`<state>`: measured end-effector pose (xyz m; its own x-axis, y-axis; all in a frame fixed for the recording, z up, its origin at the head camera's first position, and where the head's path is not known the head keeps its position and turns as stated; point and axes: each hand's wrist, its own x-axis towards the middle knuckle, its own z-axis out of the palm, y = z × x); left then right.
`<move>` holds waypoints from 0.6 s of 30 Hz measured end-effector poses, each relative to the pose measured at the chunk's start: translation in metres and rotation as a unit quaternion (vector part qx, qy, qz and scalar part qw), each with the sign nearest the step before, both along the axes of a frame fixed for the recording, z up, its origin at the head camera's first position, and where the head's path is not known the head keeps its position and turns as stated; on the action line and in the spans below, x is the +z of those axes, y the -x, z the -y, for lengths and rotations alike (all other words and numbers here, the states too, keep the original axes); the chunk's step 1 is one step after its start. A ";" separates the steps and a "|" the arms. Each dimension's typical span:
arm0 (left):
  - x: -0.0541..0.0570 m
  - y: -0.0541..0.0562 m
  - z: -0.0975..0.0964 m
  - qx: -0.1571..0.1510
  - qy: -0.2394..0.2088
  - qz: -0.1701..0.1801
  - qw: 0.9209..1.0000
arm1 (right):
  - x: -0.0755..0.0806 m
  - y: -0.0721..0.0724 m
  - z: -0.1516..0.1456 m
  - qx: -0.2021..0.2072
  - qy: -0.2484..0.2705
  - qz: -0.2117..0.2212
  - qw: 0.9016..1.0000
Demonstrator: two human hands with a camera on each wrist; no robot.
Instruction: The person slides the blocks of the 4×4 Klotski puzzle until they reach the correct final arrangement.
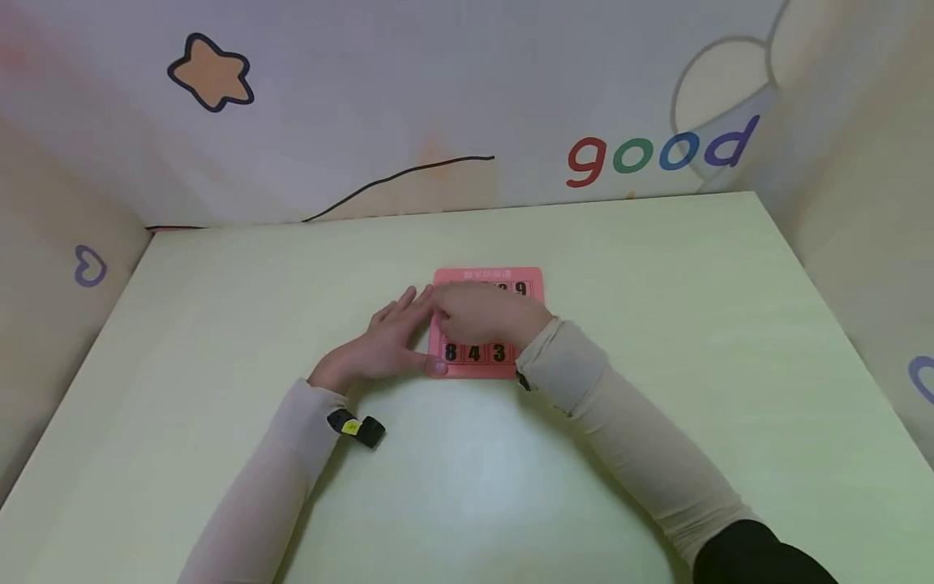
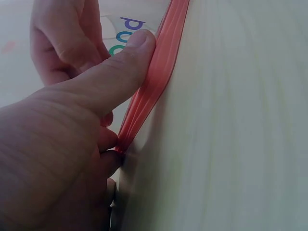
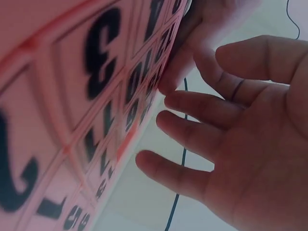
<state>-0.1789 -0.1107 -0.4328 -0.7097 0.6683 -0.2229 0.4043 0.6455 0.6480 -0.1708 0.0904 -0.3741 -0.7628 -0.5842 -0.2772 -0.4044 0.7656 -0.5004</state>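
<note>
A pink number sliding puzzle (image 1: pixel 474 354) lies on the table, its black-numbered tiles partly covered by a hand. At its left side, my left hand (image 1: pixel 390 345) holds it, thumb on the near left corner and fingers at the far left one. The left wrist view shows the thumb against the puzzle's pink edge (image 2: pixel 161 62). My right hand (image 1: pixel 485 312) is over the tiles with its fingertips toward the left side. In the right wrist view its fingers (image 3: pixel 192 130) are loosely extended beside the numbered face (image 3: pixel 72 120), gripping nothing.
The pale green table (image 1: pixel 657 324) spreads around the puzzle. A printed back wall (image 1: pixel 365 97) stands beyond it, with side walls at left and right. A black strap end (image 1: pixel 357 427) sticks out from the left wrist.
</note>
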 end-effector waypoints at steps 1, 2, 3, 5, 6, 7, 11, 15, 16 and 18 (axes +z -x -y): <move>-0.001 -0.001 0.001 0.001 -0.002 0.001 1.000 | -0.002 0.000 0.002 -0.002 0.001 0.004 1.000; -0.003 -0.002 0.001 0.001 -0.002 0.000 1.000 | -0.004 -0.001 0.004 -0.004 -0.002 0.006 1.000; -0.005 -0.004 0.001 0.003 -0.003 0.000 1.000 | -0.005 -0.002 0.005 -0.005 -0.003 0.009 1.000; -0.008 -0.006 0.001 0.009 -0.003 0.004 1.000 | -0.009 -0.004 0.006 -0.006 -0.016 0.008 1.000; -0.010 -0.007 0.001 0.010 -0.004 0.005 1.000 | -0.011 -0.005 0.006 -0.005 -0.024 0.008 1.000; -0.011 -0.008 0.001 0.012 -0.004 0.006 1.000 | -0.011 -0.006 0.006 -0.004 -0.028 0.009 1.000; -0.012 -0.012 0.000 0.015 -0.002 0.008 1.000 | -0.012 -0.009 0.004 -0.012 -0.041 0.011 0.999; -0.009 -0.010 -0.001 0.015 0.003 -0.002 1.000 | -0.008 -0.007 0.000 -0.027 -0.044 0.015 0.999; -0.007 -0.009 -0.002 0.016 0.002 -0.004 1.000 | -0.006 -0.007 -0.001 -0.032 -0.045 0.016 0.998; -0.005 -0.008 -0.004 0.014 0.000 -0.009 1.000 | -0.004 -0.005 -0.005 -0.041 -0.050 0.019 0.998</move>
